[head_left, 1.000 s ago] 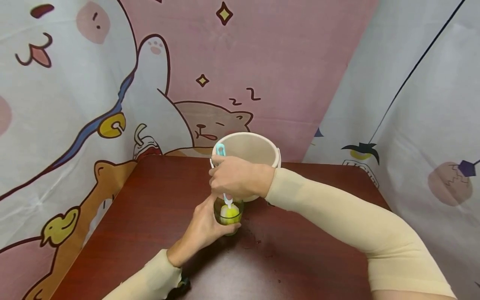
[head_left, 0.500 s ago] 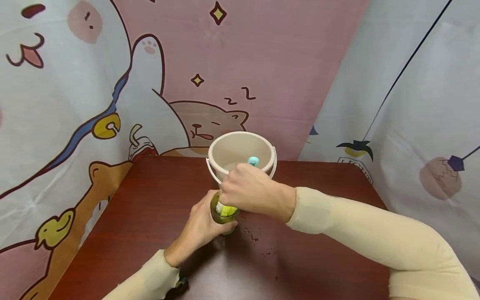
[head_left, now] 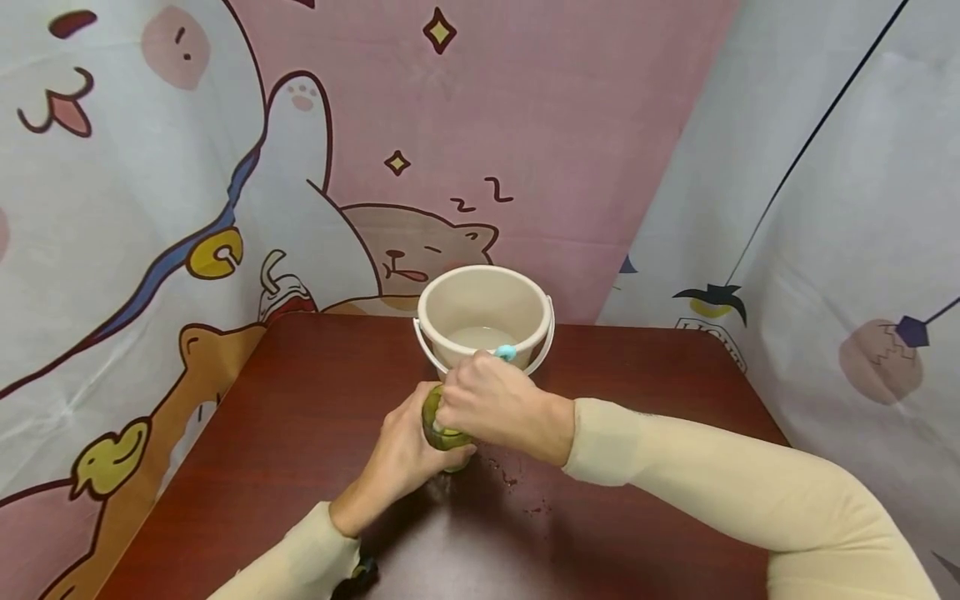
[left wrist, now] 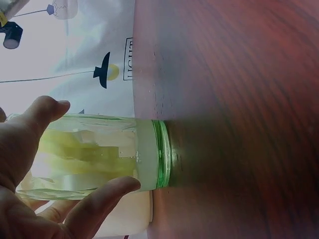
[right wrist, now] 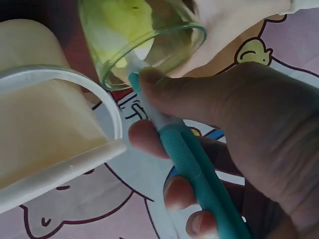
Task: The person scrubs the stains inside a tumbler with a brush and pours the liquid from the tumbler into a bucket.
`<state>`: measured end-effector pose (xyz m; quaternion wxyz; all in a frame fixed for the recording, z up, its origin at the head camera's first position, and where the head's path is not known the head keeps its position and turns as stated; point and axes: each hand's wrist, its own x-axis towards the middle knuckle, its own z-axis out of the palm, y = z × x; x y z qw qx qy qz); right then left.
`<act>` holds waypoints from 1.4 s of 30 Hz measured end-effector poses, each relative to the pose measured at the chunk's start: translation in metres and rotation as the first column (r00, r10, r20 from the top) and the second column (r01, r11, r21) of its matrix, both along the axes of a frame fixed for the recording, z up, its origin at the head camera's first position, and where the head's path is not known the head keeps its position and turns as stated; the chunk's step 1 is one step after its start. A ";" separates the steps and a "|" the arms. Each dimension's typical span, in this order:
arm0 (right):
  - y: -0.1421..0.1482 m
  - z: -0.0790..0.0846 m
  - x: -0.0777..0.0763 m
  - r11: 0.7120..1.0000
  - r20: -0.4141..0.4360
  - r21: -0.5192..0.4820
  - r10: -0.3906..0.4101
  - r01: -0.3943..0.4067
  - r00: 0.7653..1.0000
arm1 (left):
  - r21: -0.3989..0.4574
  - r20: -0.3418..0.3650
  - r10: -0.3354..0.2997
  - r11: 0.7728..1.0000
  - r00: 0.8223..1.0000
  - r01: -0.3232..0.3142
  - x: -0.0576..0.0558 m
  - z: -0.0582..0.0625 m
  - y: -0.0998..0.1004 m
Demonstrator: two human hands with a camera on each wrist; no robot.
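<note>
A green-tinted glass [head_left: 431,414] stands on the table, held around its side by my left hand [head_left: 408,437]. In the left wrist view the glass [left wrist: 147,154] has its base on the tabletop, with thumb and fingers curled round it. My right hand [head_left: 491,402] grips a sponge cup brush [head_left: 506,353] by its teal and white handle. The right wrist view shows the brush handle [right wrist: 187,154] slanting into the glass mouth. Its yellow and white sponge head [left wrist: 82,157] is down inside the glass. In the head view the right hand hides most of the glass opening.
Just behind the hands stands a cream bucket [head_left: 480,304] with its white handle [head_left: 427,354] lowered and some liquid at its bottom. Wet drops [head_left: 508,479] lie on the red-brown table [head_left: 322,375] right of the glass. Printed cloth [head_left: 570,125] hangs behind the table.
The right hand has swung the brush handle from the left to the right and lower, and the sponge sits deeper in the glass. The left hand keeps its hold on the glass.
</note>
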<state>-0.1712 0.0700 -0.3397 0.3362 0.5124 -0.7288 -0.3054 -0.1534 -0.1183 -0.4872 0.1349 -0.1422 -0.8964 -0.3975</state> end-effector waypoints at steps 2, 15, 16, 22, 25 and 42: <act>0.003 0.004 -0.004 1.000 0.039 0.001 -0.012 0.012 0.999 | 0.009 0.004 0.003 1.000 1.000 -0.003 0.000 0.000 0.000; 0.054 0.047 -0.026 0.982 0.356 -0.143 -0.067 0.126 0.932 | 0.008 0.025 0.006 1.000 1.000 -0.007 -0.002 0.002 0.002; 0.060 0.048 -0.028 0.975 0.380 -0.174 -0.062 0.137 0.923 | 0.008 0.025 0.006 1.000 1.000 -0.006 -0.002 0.002 0.002; 0.092 0.049 -0.038 0.911 0.558 -0.323 -0.037 0.258 0.829 | 0.015 0.036 0.008 1.000 0.999 -0.008 -0.002 0.003 0.001; 0.104 0.044 -0.041 0.879 0.632 -0.349 -0.033 0.323 0.774 | 0.016 0.042 0.011 1.000 0.999 -0.012 -0.002 0.002 0.001; 0.141 -0.011 -0.035 0.729 0.852 -0.389 0.053 0.563 0.521 | 0.016 0.065 0.023 1.000 0.998 -0.024 0.000 0.001 0.002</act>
